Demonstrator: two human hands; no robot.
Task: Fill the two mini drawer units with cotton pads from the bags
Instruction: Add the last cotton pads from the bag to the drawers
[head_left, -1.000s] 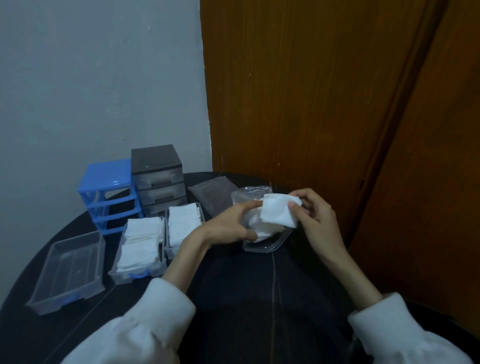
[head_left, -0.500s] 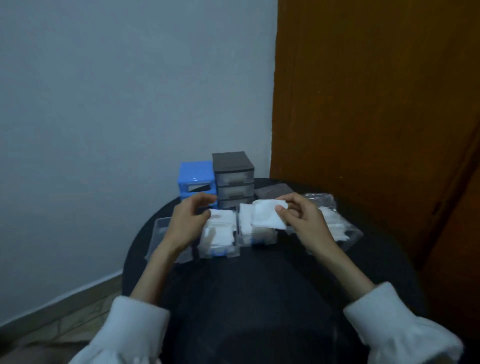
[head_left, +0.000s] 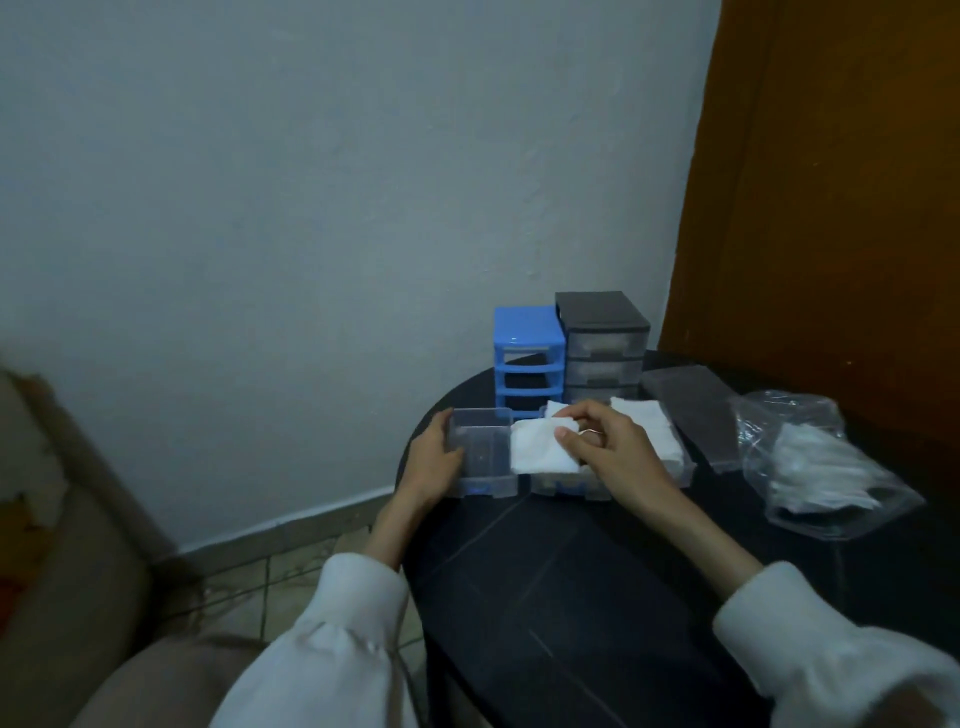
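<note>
A blue drawer unit (head_left: 528, 358) and a grey drawer unit (head_left: 602, 340) stand at the back of the round black table (head_left: 561, 587). Three clear drawers lie in front of them. My left hand (head_left: 434, 457) grips the left wall of the leftmost clear drawer (head_left: 480, 457), whose bottom shows bare. My right hand (head_left: 605, 444) pinches a stack of white cotton pads (head_left: 540, 449) over the seam between that drawer and the middle drawer (head_left: 571, 486). The right drawer (head_left: 652, 434) holds white pads. A clear bag (head_left: 821, 462) with more pads lies at the right.
An empty flat plastic bag (head_left: 696, 410) lies behind the right drawer. A grey wall rises behind the table and a brown wooden door (head_left: 831, 208) stands at the right. The table's left edge drops to a tiled floor (head_left: 296, 577).
My right hand carried the pads from the bag leftward to the leftmost drawer. My left hand left the bag and took hold of that drawer's left wall. The view swung left.
</note>
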